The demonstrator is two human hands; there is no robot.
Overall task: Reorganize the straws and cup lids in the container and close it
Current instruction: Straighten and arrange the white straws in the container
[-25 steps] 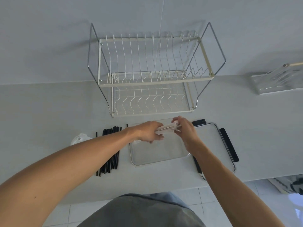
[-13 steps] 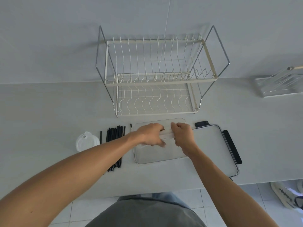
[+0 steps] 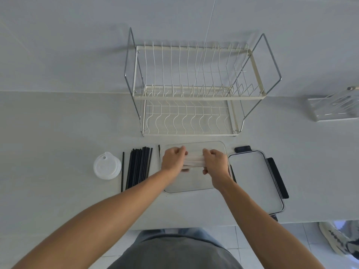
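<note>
Pale counter (image 3: 58, 123) under a wire rack (image 3: 186, 90). Both hands, left hand (image 3: 172, 160) and right hand (image 3: 214, 162), grip a bundle of white straws (image 3: 194, 161) at either end, fingers curled round it, over the open clear container (image 3: 194, 186). Advise lowering it level, ends squared. Forearms converge, wrists straight.
</note>
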